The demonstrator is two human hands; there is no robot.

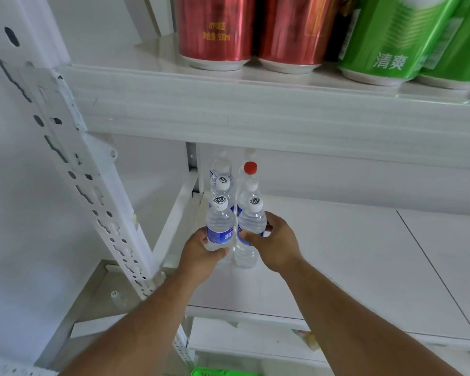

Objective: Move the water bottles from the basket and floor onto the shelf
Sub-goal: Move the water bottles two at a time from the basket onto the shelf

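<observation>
Water bottles stand in two short rows at the left end of the white shelf [337, 253], close to the metal post [98, 185]. The left hand [201, 251] curls around the front left bottle [219, 226], which has a blue label and a white cap with a scribble on it. Just beside it, the right hand [276, 244] wraps around the front right bottle [251, 229]. Behind them, one bottle has a red cap [250, 167]. Up above, red cans [215, 31] and green cans [391, 39] sit on the higher shelf [255, 109]. Down at the bottom edge a bit of a green basket [223, 372] peeks out.
</observation>
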